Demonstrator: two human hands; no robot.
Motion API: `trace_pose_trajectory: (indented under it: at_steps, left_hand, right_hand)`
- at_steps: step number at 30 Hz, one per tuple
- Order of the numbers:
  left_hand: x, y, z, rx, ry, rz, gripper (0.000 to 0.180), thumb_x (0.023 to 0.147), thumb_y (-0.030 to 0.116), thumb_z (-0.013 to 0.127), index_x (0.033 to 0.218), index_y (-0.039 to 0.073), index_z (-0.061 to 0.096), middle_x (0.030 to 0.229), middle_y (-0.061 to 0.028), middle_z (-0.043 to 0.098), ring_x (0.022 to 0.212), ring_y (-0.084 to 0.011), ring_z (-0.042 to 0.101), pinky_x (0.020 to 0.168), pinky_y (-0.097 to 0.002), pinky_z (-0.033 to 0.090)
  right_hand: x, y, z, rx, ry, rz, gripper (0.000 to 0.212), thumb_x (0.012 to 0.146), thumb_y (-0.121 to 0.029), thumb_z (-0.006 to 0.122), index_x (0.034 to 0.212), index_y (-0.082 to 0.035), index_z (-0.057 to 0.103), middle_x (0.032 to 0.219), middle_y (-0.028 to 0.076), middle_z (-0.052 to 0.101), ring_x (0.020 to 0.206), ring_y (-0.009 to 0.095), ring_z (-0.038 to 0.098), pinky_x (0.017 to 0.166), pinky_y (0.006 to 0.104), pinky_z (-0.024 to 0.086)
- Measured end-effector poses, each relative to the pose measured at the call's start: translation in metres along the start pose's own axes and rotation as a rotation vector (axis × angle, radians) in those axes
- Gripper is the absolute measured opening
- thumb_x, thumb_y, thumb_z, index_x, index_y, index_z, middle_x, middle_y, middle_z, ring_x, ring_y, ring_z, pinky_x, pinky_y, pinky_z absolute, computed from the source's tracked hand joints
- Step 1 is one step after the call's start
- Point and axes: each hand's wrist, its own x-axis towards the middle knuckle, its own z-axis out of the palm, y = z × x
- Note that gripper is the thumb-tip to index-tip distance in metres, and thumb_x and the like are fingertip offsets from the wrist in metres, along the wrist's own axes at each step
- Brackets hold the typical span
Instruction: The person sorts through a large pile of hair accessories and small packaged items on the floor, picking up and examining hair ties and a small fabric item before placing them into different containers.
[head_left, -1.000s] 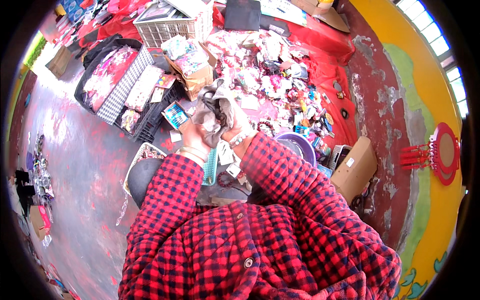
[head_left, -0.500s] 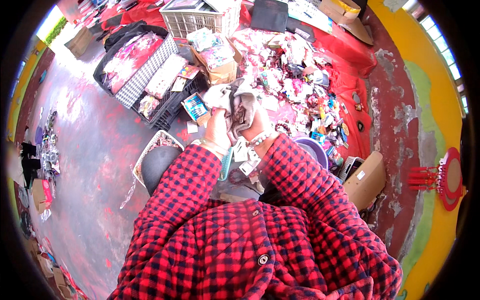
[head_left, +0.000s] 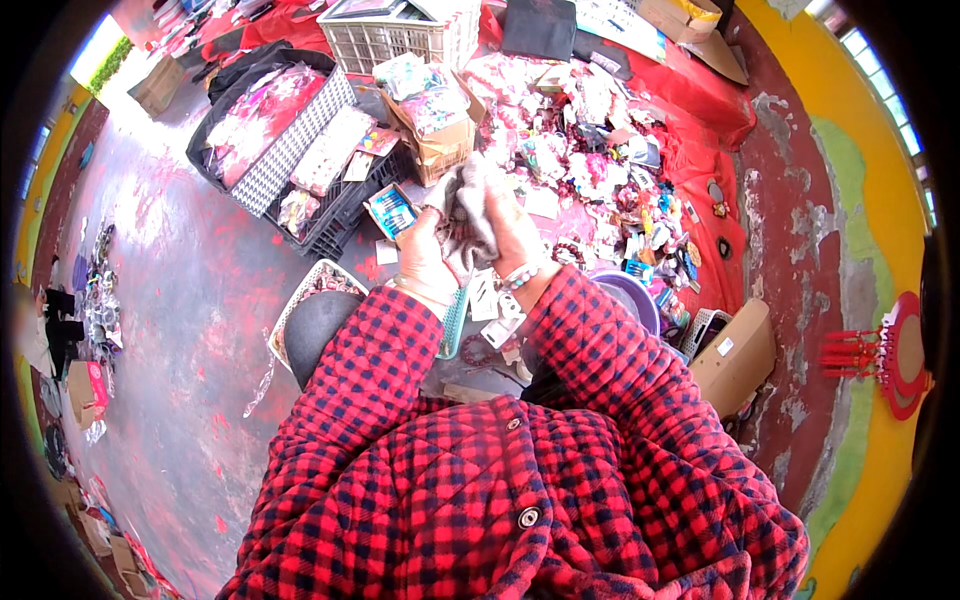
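Observation:
Between my two hands is a crumpled grey-and-white cloth (head_left: 467, 220), bunched up and folded over on itself. My left hand (head_left: 424, 258) grips its left side, while my right hand (head_left: 514, 236) is wrapped round its right side. Some of my fingers are hidden behind the fabric. Just below the cloth lie white cards (head_left: 484, 297) and a teal plastic basket (head_left: 453, 325). A small box of blue packets (head_left: 392, 211) stands left of my left hand. Beyond my hands a large heap of hair accessories and trinkets (head_left: 585, 150) covers a red cloth.
A black crate (head_left: 335, 232) and a houndstooth-sided bin (head_left: 298, 135) stand at the left. Behind are a cardboard box (head_left: 440, 148) and a white crate (head_left: 395, 45). A purple basin (head_left: 632, 298) and a brown carton (head_left: 735, 355) sit at my right, near the wall.
The cloth has been turned and bunched differently between my hands. My right hand has shifted slightly up and inward, and my left hand has moved a little lower.

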Motion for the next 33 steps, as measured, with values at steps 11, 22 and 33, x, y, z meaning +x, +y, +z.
trace_pose_trajectory:
  at_steps: [11, 22, 33]
  left_hand:
    - [-0.006, -0.019, 0.007, 0.035, 0.176, -0.11, 0.022, 0.085, 0.004, 0.044, 0.105, 0.005, 0.053, 0.094, -0.0084, 0.06, 0.084, -0.0215, 0.06, 0.074, -0.0351, 0.049]
    - [-0.001, -0.004, 0.015, 0.005, 0.329, -0.025, 0.04, 0.091, 0.035, 0.039, 0.116, 0.006, 0.049, 0.113, -0.0107, 0.054, 0.103, -0.0243, 0.052, 0.09, -0.0386, 0.041]
    - [-0.006, -0.023, -0.009, 0.188, 0.189, -0.012, 0.026, 0.088, 0.013, 0.043, 0.111, 0.002, 0.051, 0.104, -0.0093, 0.057, 0.095, -0.0214, 0.056, 0.084, -0.0348, 0.045]
  right_hand:
    - [0.011, 0.007, -0.024, -1.027, 0.39, -0.354, 0.035, 0.086, -0.031, 0.046, 0.091, 0.003, 0.055, 0.067, 0.019, 0.058, 0.067, 0.034, 0.057, 0.059, 0.0413, 0.044]
    - [0.01, 0.027, -0.028, -0.436, 0.066, -0.051, 0.055, 0.088, -0.033, 0.045, 0.127, 0.003, 0.033, 0.121, 0.018, 0.047, 0.115, 0.024, 0.042, 0.094, 0.0287, 0.033]
    - [0.01, 0.031, -0.021, -0.736, 0.345, -0.291, 0.035, 0.086, -0.027, 0.048, 0.107, 0.0, 0.052, 0.088, 0.02, 0.061, 0.081, 0.031, 0.059, 0.07, 0.0341, 0.044]
